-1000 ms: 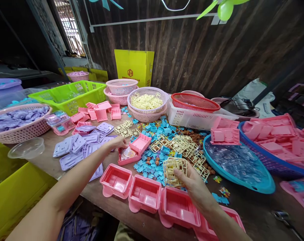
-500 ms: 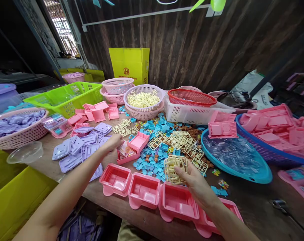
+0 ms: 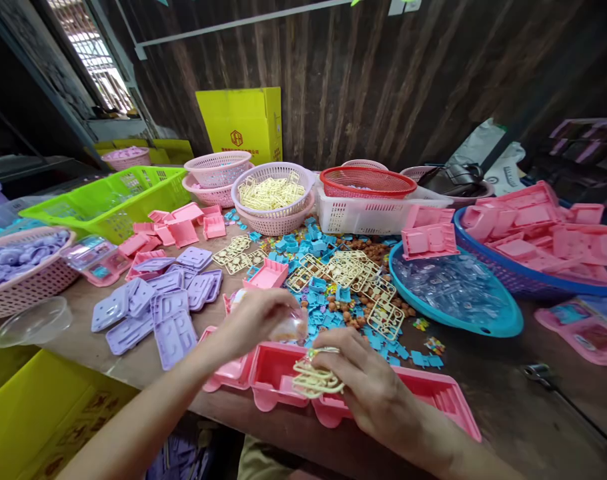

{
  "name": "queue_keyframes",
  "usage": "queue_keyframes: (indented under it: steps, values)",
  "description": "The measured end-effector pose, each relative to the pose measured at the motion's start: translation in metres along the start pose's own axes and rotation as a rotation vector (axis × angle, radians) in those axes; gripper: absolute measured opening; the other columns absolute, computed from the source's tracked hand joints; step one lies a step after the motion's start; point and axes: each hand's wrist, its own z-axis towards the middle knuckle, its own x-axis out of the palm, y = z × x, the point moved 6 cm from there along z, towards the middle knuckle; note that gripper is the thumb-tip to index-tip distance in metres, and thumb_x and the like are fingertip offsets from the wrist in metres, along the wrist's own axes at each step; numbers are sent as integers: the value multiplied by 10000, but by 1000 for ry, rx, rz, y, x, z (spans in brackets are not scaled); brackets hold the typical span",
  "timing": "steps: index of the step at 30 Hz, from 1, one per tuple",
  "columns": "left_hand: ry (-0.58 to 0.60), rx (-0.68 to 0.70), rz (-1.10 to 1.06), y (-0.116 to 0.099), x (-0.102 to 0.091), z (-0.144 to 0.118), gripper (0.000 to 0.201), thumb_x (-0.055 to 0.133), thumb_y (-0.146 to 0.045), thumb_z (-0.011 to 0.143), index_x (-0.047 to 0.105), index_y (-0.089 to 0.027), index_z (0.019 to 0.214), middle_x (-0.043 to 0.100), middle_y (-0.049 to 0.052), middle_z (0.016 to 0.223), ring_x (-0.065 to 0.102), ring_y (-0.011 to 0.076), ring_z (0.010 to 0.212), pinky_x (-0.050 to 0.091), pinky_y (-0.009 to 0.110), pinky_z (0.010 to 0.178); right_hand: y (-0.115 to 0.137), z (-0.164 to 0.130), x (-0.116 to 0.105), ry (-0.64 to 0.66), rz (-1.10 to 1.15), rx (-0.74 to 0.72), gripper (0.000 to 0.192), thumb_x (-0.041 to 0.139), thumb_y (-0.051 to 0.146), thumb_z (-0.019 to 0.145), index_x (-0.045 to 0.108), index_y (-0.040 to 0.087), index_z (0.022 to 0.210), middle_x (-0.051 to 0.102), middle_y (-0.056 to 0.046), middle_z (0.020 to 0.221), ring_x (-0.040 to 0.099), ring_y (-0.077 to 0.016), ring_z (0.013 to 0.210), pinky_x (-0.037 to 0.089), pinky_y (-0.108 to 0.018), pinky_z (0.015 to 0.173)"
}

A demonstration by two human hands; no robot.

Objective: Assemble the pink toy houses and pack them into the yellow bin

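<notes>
Both my hands worked over the row of pink trays [image 3: 283, 373] at the bench's [image 3: 483, 400] near edge: my right hand [image 3: 363, 387] pinched a cream plastic frame [image 3: 316, 380], and my left hand [image 3: 256, 317] closed around a clear packet [image 3: 289, 328]. Beyond lay loose blue pieces [image 3: 328, 293], with a basket of cream frames [image 3: 272, 193] farther back.

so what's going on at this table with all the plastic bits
A person sits at a wooden table crowded with toy parts. Their right hand grips a cream plastic parts frame above a row of pink trays at the near edge. Their left hand holds a small clear packet just above the same trays. Around them lie purple plates, loose blue pieces and baskets of more cream frames.
</notes>
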Motion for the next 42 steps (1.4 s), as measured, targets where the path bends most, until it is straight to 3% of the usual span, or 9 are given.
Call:
queue_keyframes:
  steps: [2, 5, 10, 16, 21, 25, 31, 37, 42]
  values:
    - [18, 84, -92, -30, 29, -1, 149, 485, -240, 838, 615, -172, 811, 596, -8, 660, 500, 99, 587, 369, 204, 556, 7, -8, -5, -48, -197, -22, 341, 359, 5, 824, 595, 171, 1006, 543, -136, 1246, 486, -230, 1174, 485, -410, 926]
    - [-58, 92, -339, -50, 60, 0, 85, 557, -252, 817, 567, -168, 815, 577, -21, 642, 508, 93, 573, 382, 199, 556, 5, -26, -16, -72, -359, 16, 372, 335, -14, 792, 581, 159, 1011, 419, -151, 1387, 349, -255, 1308, 446, -440, 979]
    - [-22, -14, -699, -51, 106, 6, 198, 516, -335, 860, 501, -175, 976, 610, 2, 687, 582, 134, 639, 439, 229, 590, -14, -64, -44, 36, -375, 163, 325, 353, 46, 818, 592, 203, 972, 650, -99, 1054, 600, -209, 994, 511, -357, 811]
    - [73, 115, -212, -57, 151, -3, 313, 552, -308, 851, 459, -221, 1137, 634, 82, 1088, 583, 233, 1045, 414, 457, 956, -41, -105, -73, 104, -328, 430, 192, 404, 115, 851, 566, 216, 876, 642, -61, 854, 596, -181, 745, 477, -290, 655]
    - [122, 275, 144, -62, 193, -9, 808, 778, -328, 644, 331, -115, 1283, 544, 217, 1242, 485, 322, 1205, 300, 571, 1061, -63, -126, -57, 264, -388, 497, 271, 430, 72, 819, 549, 211, 1020, 647, -46, 912, 591, -168, 721, 448, -273, 628]
    - [129, 288, 242, -59, 202, -6, 806, 754, -243, 654, 304, -113, 1311, 537, 216, 1257, 502, 313, 1193, 291, 568, 1074, -73, -132, -47, 306, -450, 426, 467, 411, 59, 847, 399, 212, 1288, 640, -68, 1071, 608, -182, 894, 456, -300, 726]
    - [136, 267, 216, -61, 199, -3, 738, 714, -205, 652, 351, -115, 1289, 563, 198, 1227, 539, 309, 1142, 310, 592, 1050, -68, -123, -41, 332, -616, 293, 188, 458, 69, 831, 564, 172, 946, 636, -71, 879, 552, -205, 791, 425, -319, 660]
    - [175, 252, 238, -65, 197, -2, 584, 701, -257, 685, 472, -148, 1212, 585, 146, 1185, 544, 283, 1115, 287, 580, 1068, -75, -134, -31, 308, -658, 356, 275, 424, 61, 830, 559, 170, 1043, 613, -101, 1000, 552, -215, 918, 468, -336, 730]
    - [157, 255, 327, -66, 198, -5, 575, 651, -364, 755, 463, -159, 1258, 563, 133, 1213, 507, 262, 1165, 280, 534, 1090, -84, -154, -29, 297, -707, 409, 561, 350, 247, 923, 167, 233, 1453, 361, -103, 1449, 279, -263, 1343, 302, -486, 1025]
